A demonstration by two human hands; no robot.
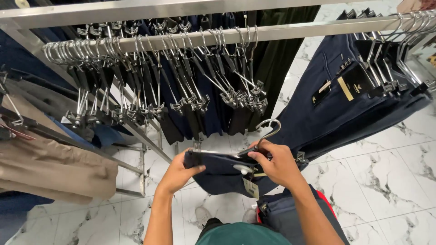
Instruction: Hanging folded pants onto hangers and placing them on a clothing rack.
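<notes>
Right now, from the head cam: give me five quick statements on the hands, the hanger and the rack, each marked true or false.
1. Both hands hold one folded pair of navy trousers. True: left hand on its left end, right hand on its right.
2. The clip hanger on those trousers already hangs from the rail. False: its hook is free, below the steel rail.
3. The floor is grey carpet. False: it is white marble tile.
4. Many dark trousers hang from clip hangers on the rail. True.
5. The beige trousers lie to the right of the hands. False: they are on the left.
</notes>
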